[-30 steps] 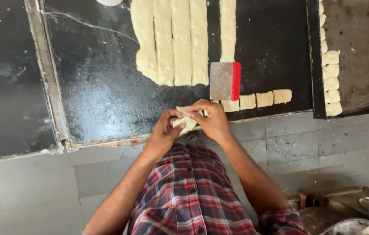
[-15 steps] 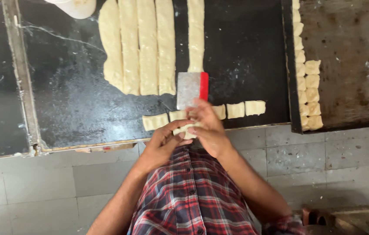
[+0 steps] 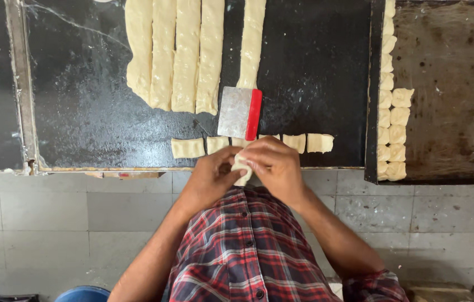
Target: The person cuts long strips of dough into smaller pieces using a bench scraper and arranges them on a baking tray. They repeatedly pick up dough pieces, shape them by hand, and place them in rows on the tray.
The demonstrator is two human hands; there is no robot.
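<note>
My left hand [image 3: 210, 178] and my right hand [image 3: 275, 166] meet at the near edge of a black worktop [image 3: 97, 112], both pinched around one small pale dough piece [image 3: 242, 169]. Just beyond my fingers lies a row of cut dough squares [image 3: 187, 147]. A metal scraper with a red handle [image 3: 240, 112] rests flat above that row. Several long dough strips [image 3: 175, 53] stretch away from it across the worktop.
A dark, stained baking tray [image 3: 455, 84] sits to the right, with shaped dough pieces [image 3: 392, 120] lined along its left edge. A metal seam [image 3: 21, 84] divides the worktop at left. Grey floor tiles [image 3: 52, 223] and a blue bucket rim [image 3: 83, 293] lie below.
The view has shifted. The dough piece stays held between both hands, which keep working it at the worktop's edge. The scraper and cut squares have not moved.
</note>
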